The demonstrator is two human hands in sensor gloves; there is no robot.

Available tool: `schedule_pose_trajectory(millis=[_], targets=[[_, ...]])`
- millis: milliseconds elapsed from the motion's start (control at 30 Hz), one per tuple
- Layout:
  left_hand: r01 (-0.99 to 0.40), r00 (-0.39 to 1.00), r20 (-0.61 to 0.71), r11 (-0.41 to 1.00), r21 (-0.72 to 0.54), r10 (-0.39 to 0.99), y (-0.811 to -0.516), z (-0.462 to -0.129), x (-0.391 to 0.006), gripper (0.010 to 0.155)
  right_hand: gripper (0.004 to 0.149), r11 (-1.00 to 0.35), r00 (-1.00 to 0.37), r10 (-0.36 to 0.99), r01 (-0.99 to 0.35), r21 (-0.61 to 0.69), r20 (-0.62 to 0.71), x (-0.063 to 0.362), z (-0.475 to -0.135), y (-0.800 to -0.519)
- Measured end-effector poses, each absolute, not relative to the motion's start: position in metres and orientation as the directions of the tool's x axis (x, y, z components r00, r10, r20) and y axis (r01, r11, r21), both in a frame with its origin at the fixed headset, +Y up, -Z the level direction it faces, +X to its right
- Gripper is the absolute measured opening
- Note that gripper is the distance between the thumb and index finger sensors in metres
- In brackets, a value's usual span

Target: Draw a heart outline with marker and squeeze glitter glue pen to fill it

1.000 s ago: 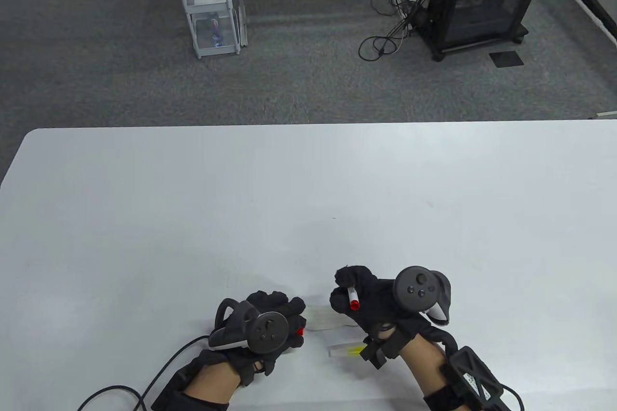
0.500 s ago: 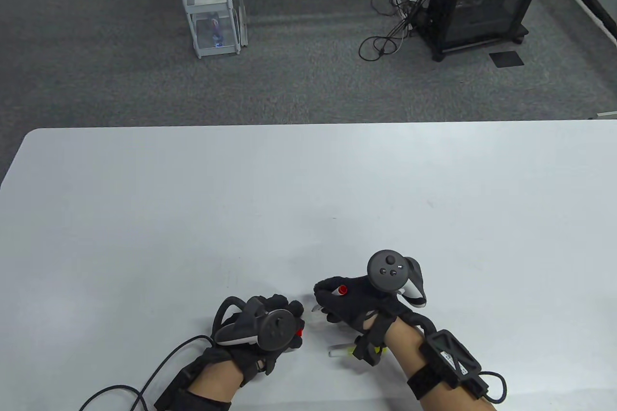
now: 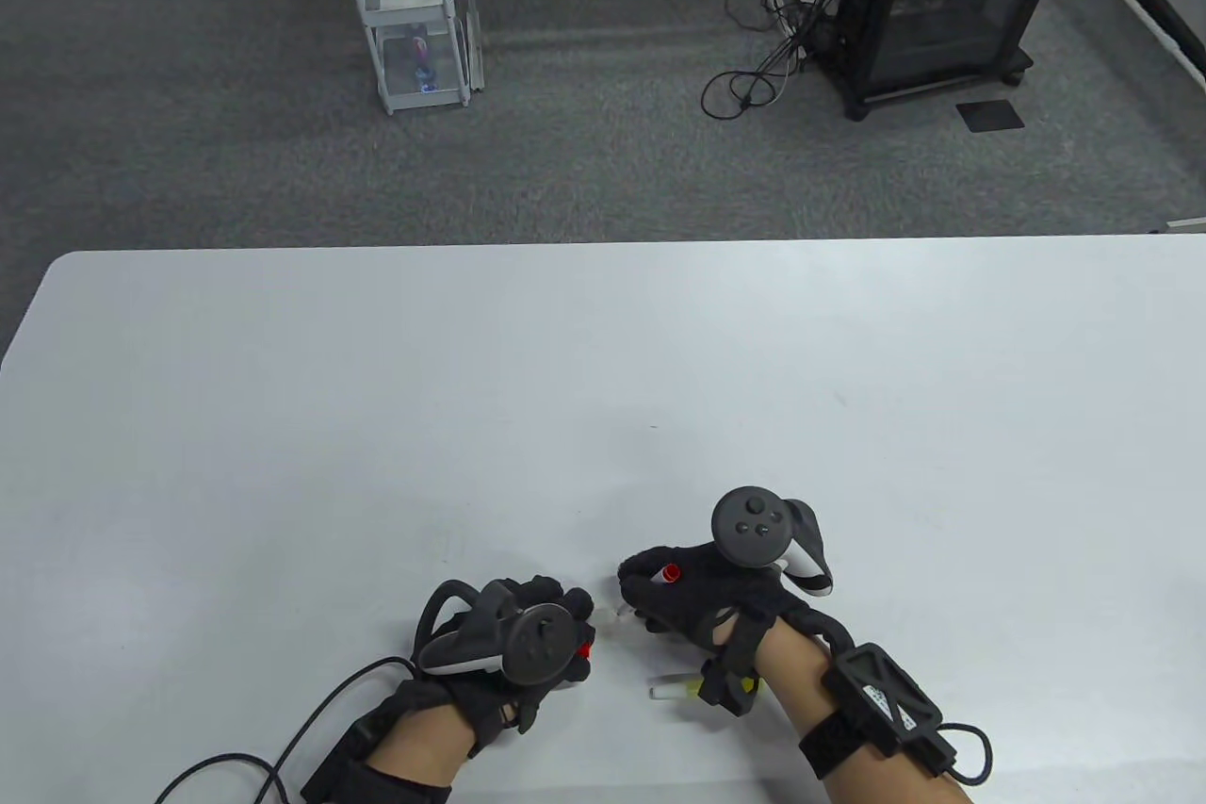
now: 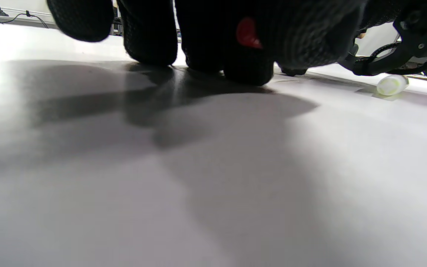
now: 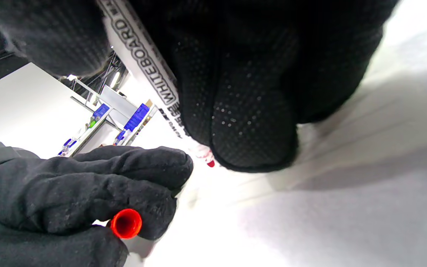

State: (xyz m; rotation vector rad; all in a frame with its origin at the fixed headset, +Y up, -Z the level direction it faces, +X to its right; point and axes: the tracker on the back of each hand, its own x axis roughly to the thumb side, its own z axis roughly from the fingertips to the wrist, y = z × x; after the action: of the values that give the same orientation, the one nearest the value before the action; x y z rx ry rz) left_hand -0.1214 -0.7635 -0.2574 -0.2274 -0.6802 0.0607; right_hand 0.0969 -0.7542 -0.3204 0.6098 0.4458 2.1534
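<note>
Holding right: your right hand point(image 3: 702, 592), grip curled round the whiteboard marker point(image 5: 143, 63), red tip point(image 5: 209, 163) down at the white sheet point(image 5: 332, 111) on the bench point(image 3: 377, 427).
Left: your left hand point(image 3: 528, 639), grip closed on the red cap point(image 5: 126, 223), knuckles resting on the bench.
Glue pen: the glitter glue pen point(image 3: 674, 689) lies flat on the bench, under your right wrist.

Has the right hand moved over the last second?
Yes. The right hand, gripping the marker, shifted left and down toward the table, closer to the stationary left hand.
</note>
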Motion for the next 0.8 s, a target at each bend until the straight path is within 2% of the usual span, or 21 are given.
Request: schedule_pose_trajectory(millis=[467, 800], targets=[[0.015, 0.777, 0.615, 0.972, -0.234, 0.136, -0.7638, -0.2584, -0.1213, 0.047, 0.061, -0.618, -0.565, 0.775, -0.588, 0.522, 0.281, 0.0951, -0.3209, -0.7548], [0.013, 0.778, 0.613, 0.971, -0.238, 0.139, -0.7638, -0.2587, -0.1214, 0.047, 0.060, -0.613, -0.574, 0.767, -0.521, 0.594, 0.288, 0.0912, -0.3218, -0.7556]])
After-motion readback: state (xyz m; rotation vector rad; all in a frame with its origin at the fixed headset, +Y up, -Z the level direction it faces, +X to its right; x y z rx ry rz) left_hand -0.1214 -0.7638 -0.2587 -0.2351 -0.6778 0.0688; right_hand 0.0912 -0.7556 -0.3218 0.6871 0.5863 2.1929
